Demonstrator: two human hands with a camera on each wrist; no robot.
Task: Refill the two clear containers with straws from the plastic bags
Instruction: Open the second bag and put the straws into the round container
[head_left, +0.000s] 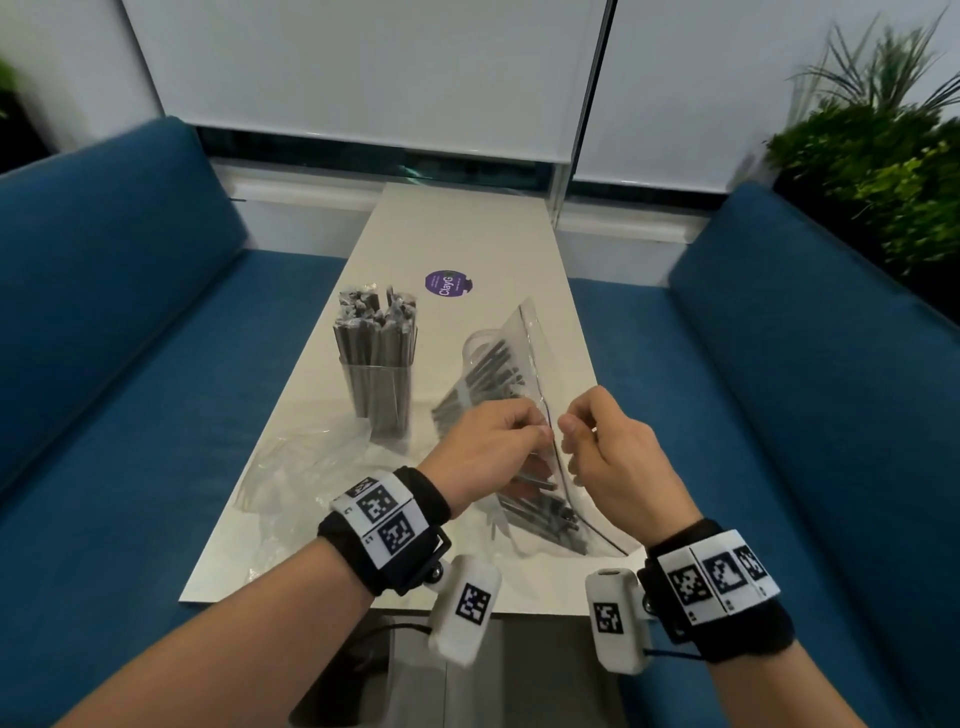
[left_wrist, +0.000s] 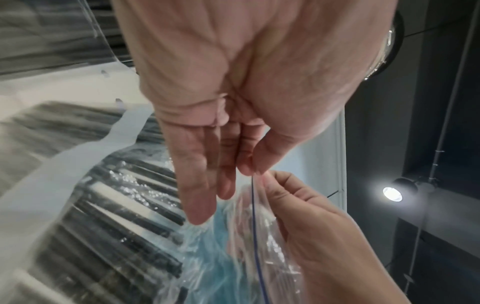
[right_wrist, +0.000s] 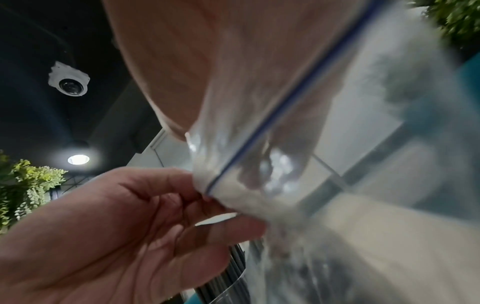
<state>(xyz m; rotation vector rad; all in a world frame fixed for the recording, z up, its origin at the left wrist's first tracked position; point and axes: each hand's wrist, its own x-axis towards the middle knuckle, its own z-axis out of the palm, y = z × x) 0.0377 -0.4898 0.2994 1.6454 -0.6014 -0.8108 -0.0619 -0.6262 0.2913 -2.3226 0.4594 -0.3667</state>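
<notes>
With both your left hand and right hand pinching the plastic bag seal between fingers, a sharp tug could spill straws.

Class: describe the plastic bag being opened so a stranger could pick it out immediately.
Start at the long white table between the blue sofas. Near its front edge, the left hand and right hand pinch the zip bag. Unlike the crumpled empty bag on the left, it holds dark straws and has a blue seal line.
</notes>
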